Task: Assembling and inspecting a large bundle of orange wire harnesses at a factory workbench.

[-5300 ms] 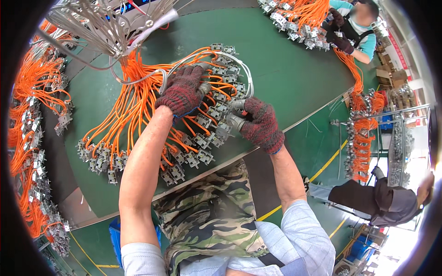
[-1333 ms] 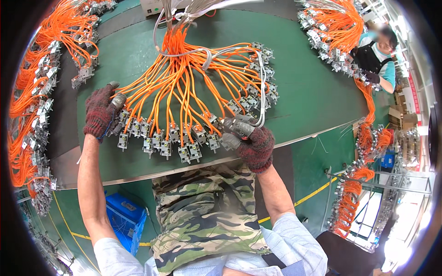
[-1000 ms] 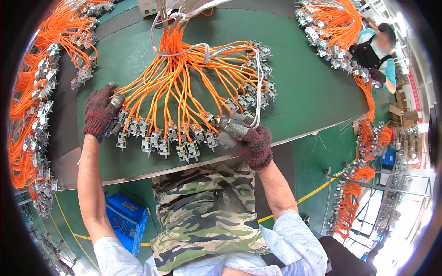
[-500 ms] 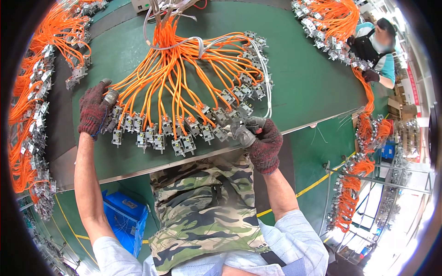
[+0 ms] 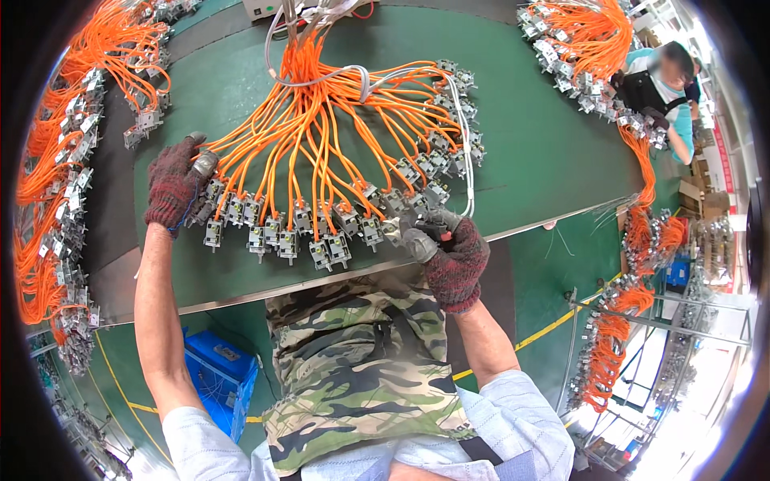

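Cable [image 5: 366, 82] across orange leads [image 5: 303, 100], crate [image 5: 216, 358] below, right hand [image 5: 459, 256] gripping dark object [image 5: 437, 231], left hand [image 5: 172, 184] grip unclear

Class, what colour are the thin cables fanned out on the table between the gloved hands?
Orange; the fanned cables show best in the head view.

Head cam, fisheye | set above and wearer-side of left hand [image 5: 173, 183] and right hand [image 5: 455, 263] | faces down, table [image 5: 529, 152] beyond grip | near; both hands fully framed
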{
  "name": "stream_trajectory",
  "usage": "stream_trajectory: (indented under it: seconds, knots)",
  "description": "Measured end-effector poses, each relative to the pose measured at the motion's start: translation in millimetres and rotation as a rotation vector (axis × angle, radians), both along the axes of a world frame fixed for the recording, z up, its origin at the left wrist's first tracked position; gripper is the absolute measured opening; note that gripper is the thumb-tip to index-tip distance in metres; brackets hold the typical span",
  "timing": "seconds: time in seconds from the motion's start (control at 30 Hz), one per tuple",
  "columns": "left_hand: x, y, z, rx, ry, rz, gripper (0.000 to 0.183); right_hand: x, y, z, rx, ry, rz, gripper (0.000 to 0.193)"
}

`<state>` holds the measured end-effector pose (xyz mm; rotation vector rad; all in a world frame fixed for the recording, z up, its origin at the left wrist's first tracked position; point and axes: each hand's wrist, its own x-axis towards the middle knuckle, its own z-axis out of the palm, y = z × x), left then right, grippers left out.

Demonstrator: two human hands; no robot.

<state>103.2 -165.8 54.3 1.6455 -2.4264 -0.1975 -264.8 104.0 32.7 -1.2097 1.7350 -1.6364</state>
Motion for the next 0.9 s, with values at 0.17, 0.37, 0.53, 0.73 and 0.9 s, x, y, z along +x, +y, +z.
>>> stream_trajectory:
  seconds: [0.17,0.37,0.53,0.73,0.9]
  knots:
    - [-1,2,1,-0.005,0.010,0.000,0.049,12,-1,-5,-0.006,-0.012,-0.041,0.035]
    - [2,2,1,-0.015,-0.015,0.004,0.049,13,2,-10,-0.016,0.202,-0.028,0.032]
    - [-3,4,4,-0.009,-0.003,0.023,0.050,18,0,-2,0.010,0.172,-0.033,0.034]
    - [-7,4,4,-0.036,0.033,0.009,0.051,25,-9,8,0.049,0.249,0.024,0.035]
    - [-2,1,0,-0.015,0.067,0.003,0.053,19,-8,9,0.020,0.560,0.043,0.034]
